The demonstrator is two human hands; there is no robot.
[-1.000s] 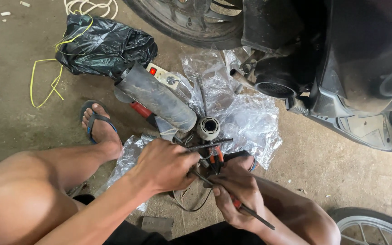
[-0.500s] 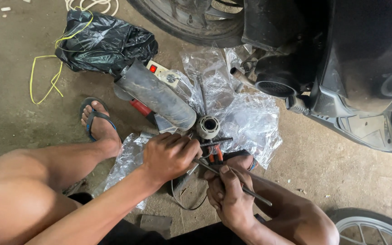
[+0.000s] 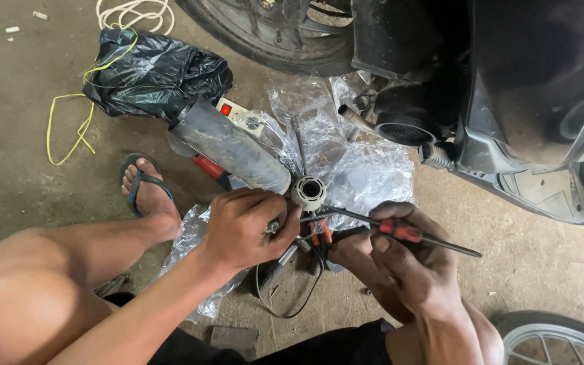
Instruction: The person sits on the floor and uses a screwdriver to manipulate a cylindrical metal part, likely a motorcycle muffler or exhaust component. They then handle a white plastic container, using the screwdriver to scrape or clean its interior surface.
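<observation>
Moved: my right hand (image 3: 410,267) has swung its red-handled long metal screwdriver (image 3: 400,231) level.
Left hand (image 3: 245,226): fingers closed on a small part I cannot tell.
Right fingers: gripping the screwdriver.

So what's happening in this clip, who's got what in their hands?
A person squats on a concrete floor beside a scooter. The right hand grips a red-handled screwdriver, its shaft pointing toward a small part that the left hand closes over. Just above the hands lie a grey cylinder, a small round metal part and crumpled clear plastic sheeting. A black plastic bag and a power strip sit further back.
</observation>
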